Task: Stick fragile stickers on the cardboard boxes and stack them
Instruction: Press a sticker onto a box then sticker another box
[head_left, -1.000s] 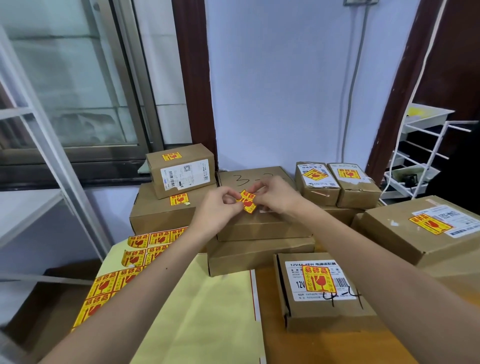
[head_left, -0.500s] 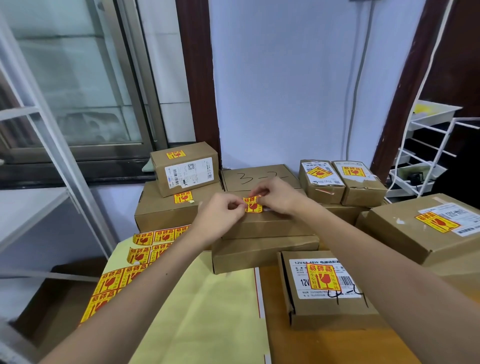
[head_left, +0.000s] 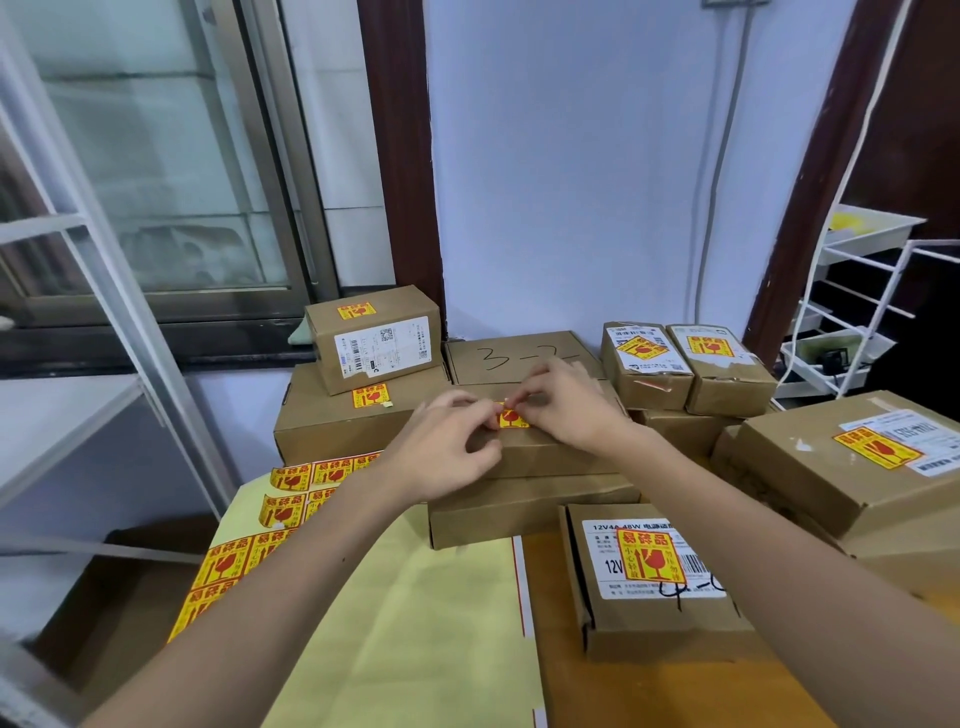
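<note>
On top of the flat brown box (head_left: 545, 447) in the middle of the pile, my two hands meet over one small sticker (head_left: 511, 418). It is yellow with a red picture, and it lies right between my fingertips, low against the box top near its front edge. My left hand (head_left: 447, 447) pinches its left side with curled fingers, and my right hand (head_left: 566, 402) pinches its top right corner the same way. Both hands are about as close to it as each other. The sticker looks a bit wider than it is tall, so its long way runs left to right, from one hand to the other. I think the next thing is to press it flat, and it could wrinkle if one side goes down first. The sticker is thin and shiny. The box is dull, stiff cardboard with sharp edges. It sits on another flat box (head_left: 519, 512). To my left lies the sticker sheet (head_left: 249, 540), smooth pale yellow paper with more stickers along its edge. Nearby boxes already wear theirs.
</note>
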